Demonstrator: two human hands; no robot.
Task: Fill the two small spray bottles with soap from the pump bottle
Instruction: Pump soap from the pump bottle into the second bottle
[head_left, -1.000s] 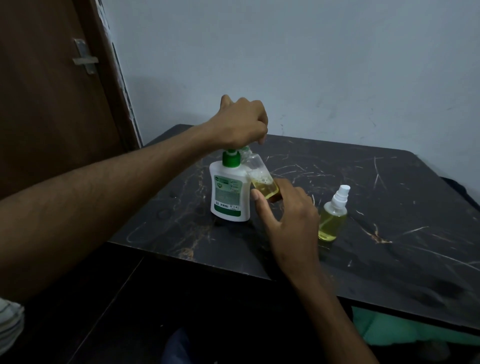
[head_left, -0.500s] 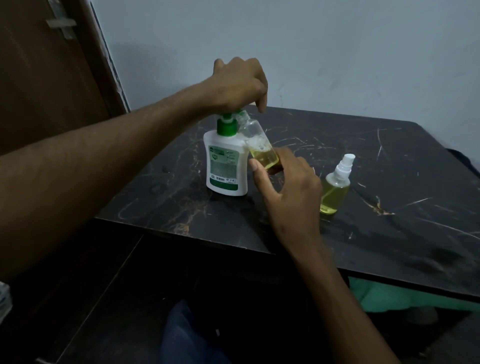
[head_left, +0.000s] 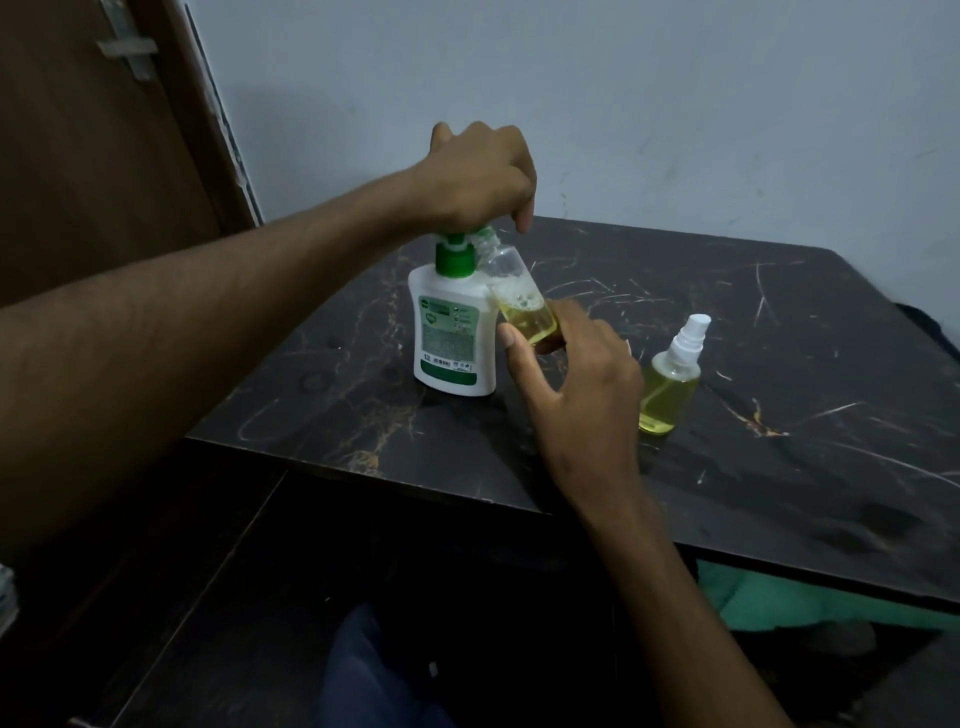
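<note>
A white pump bottle (head_left: 451, 332) with a green collar stands on the dark marble table (head_left: 779, 467). My left hand (head_left: 480, 176) sits curled over its pump head, which it hides. My right hand (head_left: 576, 384) holds an uncapped clear spray bottle (head_left: 522, 301) by its base, tilted with its neck under the pump spout. That bottle is partly filled with yellow soap and foam. To the right, a second spray bottle (head_left: 670, 379) with a white nozzle stands upright, filled with yellow soap.
A brown door (head_left: 88, 156) with a metal latch is at the left, and a pale wall (head_left: 623, 104) rises behind the table. The table's near edge (head_left: 467, 493) runs diagonally, with green cloth (head_left: 779, 597) showing beneath it at the right.
The view has shifted slightly. My left hand stays on the pump head and my right hand keeps the tilted bottle at the spout; the soap level looks about the same.
</note>
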